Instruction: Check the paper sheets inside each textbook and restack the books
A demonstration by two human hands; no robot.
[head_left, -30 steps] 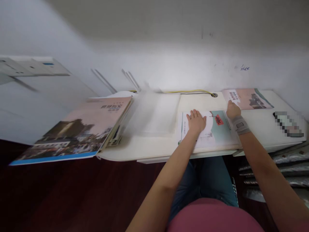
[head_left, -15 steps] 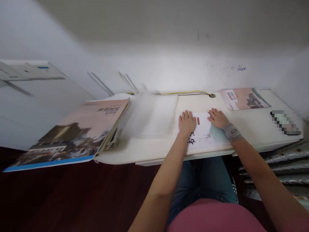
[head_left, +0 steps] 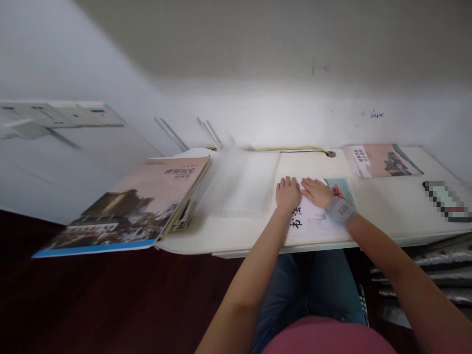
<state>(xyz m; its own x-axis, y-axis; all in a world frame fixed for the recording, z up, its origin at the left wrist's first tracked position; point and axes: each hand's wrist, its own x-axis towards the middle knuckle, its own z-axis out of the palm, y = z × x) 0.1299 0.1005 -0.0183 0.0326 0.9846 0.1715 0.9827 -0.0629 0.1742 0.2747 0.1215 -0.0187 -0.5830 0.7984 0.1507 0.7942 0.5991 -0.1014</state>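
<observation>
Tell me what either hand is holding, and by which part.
Nothing appears to be held: the left hand lies flat near the left edge of the book, and the right hand lies flat across its upper middle.

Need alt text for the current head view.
A person's left hand and right hand lie palm-down side by side on a white-and-green book on a white desk. A stack of books sits at left; a pink book and a pixelated device lie at right.
</observation>
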